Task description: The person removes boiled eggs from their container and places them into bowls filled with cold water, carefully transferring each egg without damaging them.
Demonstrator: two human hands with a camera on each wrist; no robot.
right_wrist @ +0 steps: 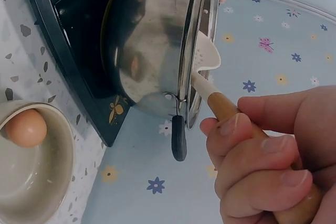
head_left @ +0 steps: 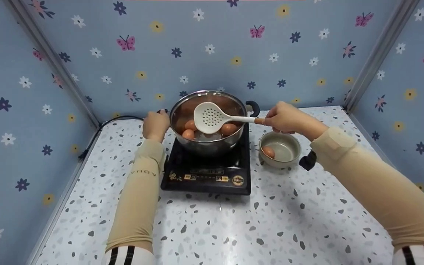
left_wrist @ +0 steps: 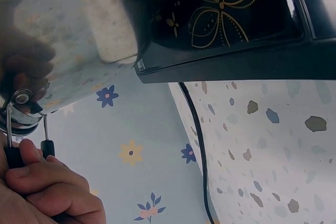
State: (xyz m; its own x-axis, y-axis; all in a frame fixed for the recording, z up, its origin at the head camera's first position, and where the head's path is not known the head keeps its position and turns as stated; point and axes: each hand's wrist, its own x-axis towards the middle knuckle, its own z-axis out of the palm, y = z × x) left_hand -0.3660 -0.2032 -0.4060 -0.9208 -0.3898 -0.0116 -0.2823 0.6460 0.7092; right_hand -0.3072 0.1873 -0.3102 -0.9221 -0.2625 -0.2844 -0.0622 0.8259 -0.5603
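My left hand (head_left: 155, 125) grips the black side handle of a steel pot (head_left: 212, 148); the left wrist view has its fingers (left_wrist: 58, 184) curled round that handle. In my right hand (head_left: 285, 118) is a white slotted skimmer (head_left: 209, 117), held by its wooden handle (right_wrist: 223, 107). The skimmer's perforated head lies over the pot's opening, with nothing visible on it. Several brown eggs (head_left: 229, 129) sit inside the pot, partly hidden behind the skimmer head. Below my right hand stands a grey bowl (head_left: 287, 149) with one brown egg (head_left: 269, 151) in it.
The pot stands on a black induction cooker (head_left: 206, 181), on a white speckled table (head_left: 212, 228). A black cord (head_left: 112, 118) runs along the left side. Blue patterned panels (head_left: 212, 55) close off the back and both sides. The pot's other handle (head_left: 253, 108) points right.
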